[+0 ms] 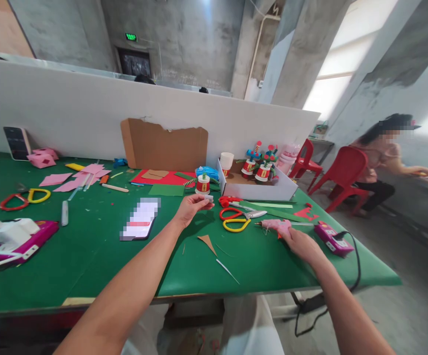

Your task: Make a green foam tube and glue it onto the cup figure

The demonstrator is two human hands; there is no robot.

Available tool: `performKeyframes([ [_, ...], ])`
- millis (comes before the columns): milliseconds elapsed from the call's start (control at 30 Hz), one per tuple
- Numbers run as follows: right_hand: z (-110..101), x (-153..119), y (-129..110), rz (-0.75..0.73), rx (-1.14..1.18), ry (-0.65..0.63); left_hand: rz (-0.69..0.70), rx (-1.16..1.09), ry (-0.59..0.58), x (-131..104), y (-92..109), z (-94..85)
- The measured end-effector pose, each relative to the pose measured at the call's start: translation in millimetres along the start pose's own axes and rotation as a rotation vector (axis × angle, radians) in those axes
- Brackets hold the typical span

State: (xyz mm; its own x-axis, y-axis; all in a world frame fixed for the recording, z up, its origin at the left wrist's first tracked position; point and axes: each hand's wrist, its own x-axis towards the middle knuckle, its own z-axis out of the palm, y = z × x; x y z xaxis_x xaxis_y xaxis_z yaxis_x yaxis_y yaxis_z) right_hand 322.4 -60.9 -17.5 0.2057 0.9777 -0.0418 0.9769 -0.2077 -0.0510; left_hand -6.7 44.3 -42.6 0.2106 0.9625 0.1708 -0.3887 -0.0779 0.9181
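Note:
My left hand [192, 208] pinches a small whitish piece [209, 198] just in front of a red and white paper-cup figure [202, 184] with striped green arms. On the right, my right hand [300, 242] is closed on the handle of a pink glue gun [277, 226], whose nozzle points left. Red and yellow scissors [241, 217] lie between the two hands. Behind them stands a white box [258, 192] holding a white cup and several finished-looking cup figures [263, 172].
A phone [140, 220] lies left of my left forearm. Purple power strips [334, 239] sit at both sides, one with a hanging black cable. Pink papers [77, 178], more scissors [38, 195] and cardboard [165, 145] are on the green table [99, 266]. A person sits at the right.

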Motion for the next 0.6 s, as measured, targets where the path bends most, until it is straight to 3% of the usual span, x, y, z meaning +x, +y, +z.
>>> performKeyframes([
  [133,-16,-4,-18,0.058,-0.025,0.228,0.027,-0.012,0.044,3,1,-0.1],
  [233,-24,7,-61,-0.035,0.386,0.376,0.072,0.007,0.080,5,2,-0.6],
  [300,-20,23,-104,-0.114,0.886,0.250,0.097,0.037,0.089,6,3,-1.2],
  [400,-5,51,-170,-0.031,1.559,-0.066,0.123,0.100,0.084,5,5,-2.5],
  [500,9,71,-210,0.051,1.809,-0.320,0.144,0.153,0.080,3,7,-4.0],
  [600,18,79,-218,0.011,1.904,-0.410,0.146,0.185,0.036,2,9,-4.7],
])
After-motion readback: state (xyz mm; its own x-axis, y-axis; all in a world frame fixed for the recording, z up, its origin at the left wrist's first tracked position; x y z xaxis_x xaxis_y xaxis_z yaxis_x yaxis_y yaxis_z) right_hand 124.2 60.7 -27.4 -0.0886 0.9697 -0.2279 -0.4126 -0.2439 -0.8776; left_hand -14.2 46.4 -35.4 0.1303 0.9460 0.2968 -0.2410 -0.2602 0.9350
